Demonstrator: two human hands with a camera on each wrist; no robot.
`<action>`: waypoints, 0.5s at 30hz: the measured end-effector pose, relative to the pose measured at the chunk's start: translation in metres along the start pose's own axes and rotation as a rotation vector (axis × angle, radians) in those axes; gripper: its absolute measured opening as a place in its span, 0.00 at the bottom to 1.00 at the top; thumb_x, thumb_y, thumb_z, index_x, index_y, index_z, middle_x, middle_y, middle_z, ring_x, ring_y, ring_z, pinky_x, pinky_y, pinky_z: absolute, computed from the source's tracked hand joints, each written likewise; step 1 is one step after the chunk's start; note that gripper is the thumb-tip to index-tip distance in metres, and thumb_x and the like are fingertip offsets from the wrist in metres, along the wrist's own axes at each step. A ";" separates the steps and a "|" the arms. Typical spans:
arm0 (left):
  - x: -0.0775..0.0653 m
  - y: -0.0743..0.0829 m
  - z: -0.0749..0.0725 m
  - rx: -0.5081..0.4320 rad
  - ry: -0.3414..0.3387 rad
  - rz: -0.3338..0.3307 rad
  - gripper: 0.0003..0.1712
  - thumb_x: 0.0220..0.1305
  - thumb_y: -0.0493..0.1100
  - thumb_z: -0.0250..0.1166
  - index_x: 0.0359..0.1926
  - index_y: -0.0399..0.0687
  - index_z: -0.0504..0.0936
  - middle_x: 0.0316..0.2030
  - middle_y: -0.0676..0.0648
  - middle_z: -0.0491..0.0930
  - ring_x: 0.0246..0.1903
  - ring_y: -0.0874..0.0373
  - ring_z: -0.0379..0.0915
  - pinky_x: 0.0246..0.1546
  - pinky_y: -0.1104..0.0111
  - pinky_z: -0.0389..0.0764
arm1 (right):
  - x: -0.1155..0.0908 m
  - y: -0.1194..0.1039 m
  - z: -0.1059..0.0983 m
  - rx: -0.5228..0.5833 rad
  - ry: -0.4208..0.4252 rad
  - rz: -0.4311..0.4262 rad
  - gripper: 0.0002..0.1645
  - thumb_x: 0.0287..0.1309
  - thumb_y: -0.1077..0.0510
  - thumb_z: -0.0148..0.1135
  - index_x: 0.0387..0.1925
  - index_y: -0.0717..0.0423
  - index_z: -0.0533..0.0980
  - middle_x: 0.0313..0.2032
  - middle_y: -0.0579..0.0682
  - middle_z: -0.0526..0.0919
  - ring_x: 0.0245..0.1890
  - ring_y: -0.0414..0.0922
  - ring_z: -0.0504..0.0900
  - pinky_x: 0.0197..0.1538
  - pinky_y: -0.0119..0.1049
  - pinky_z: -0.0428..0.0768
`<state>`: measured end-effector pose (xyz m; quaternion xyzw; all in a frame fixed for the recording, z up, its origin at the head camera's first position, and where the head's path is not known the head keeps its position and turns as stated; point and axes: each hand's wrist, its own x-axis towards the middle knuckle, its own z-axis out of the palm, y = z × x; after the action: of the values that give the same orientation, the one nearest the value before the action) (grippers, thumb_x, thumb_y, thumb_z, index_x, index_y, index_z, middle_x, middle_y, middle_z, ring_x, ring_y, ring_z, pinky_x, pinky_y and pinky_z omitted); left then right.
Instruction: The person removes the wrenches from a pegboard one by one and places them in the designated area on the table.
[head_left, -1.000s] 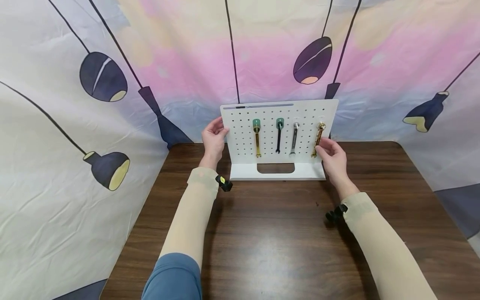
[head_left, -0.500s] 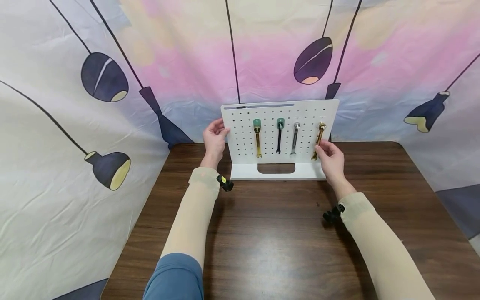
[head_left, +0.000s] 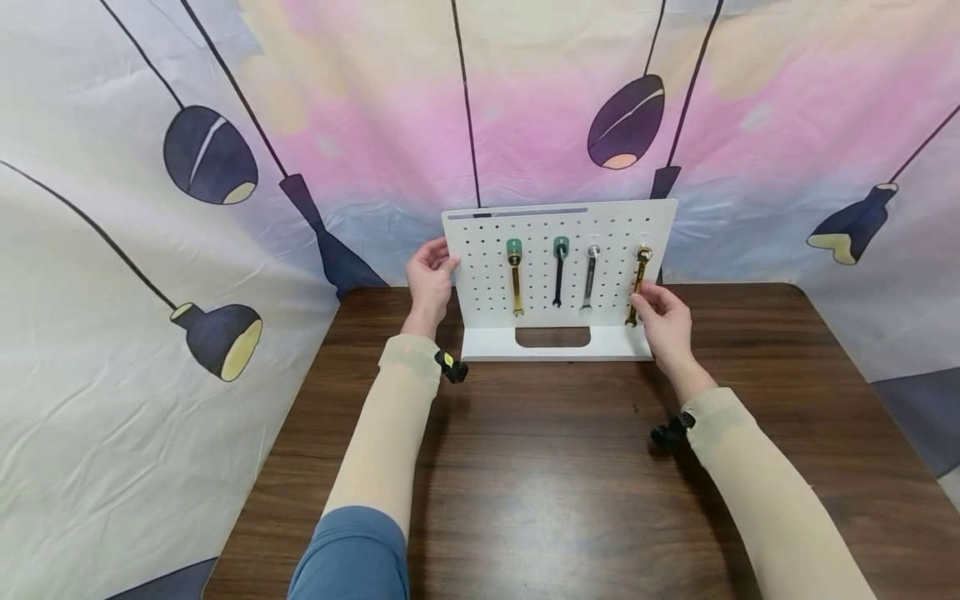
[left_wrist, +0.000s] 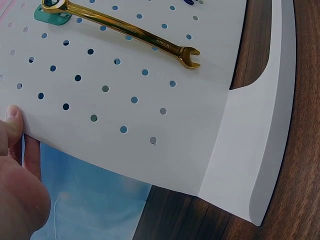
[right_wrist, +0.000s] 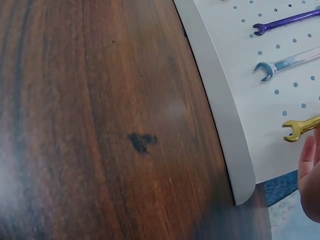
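Note:
A white pegboard (head_left: 487, 292) stands upright on its base near the back of the table. My left hand (head_left: 430, 287) grips its left edge, thumb in front and fingers behind, as the left wrist view also shows. At the board's right side, my right hand (head_left: 666, 323) pinches a gold combination wrench (head_left: 641, 271) by its shank; its upper ring end sits at a hook. Three more wrenches hang to the left: a silver one (head_left: 589, 279), a dark purple one (right_wrist: 287, 21) and another gold one (left_wrist: 125, 26), the last two on green hooks.
The brown wood-grain table (head_left: 525, 467) extends in front of the board. A cloth backdrop (head_left: 390, 125) printed with hanging lamps rises right behind it. The board's base has a cut-out slot (head_left: 552, 337) at its middle.
My right hand has shifted very slightly, and the gold wrench's lower end has dropped a little and swung slightly right. My left hand keeps its hold on the pegboard.

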<state>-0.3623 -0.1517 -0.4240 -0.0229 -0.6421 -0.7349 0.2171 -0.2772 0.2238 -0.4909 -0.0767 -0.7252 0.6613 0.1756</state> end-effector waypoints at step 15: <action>0.001 -0.002 -0.002 0.019 -0.016 0.010 0.18 0.64 0.21 0.70 0.54 0.33 0.87 0.39 0.49 0.85 0.39 0.59 0.82 0.45 0.70 0.83 | -0.011 -0.001 -0.012 0.016 -0.070 -0.037 0.19 0.73 0.58 0.69 0.58 0.65 0.81 0.40 0.37 0.83 0.42 0.36 0.80 0.44 0.25 0.82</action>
<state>-0.3637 -0.1536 -0.4254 -0.0299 -0.6506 -0.7276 0.2156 -0.2629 0.2316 -0.4912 -0.0385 -0.7270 0.6659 0.1630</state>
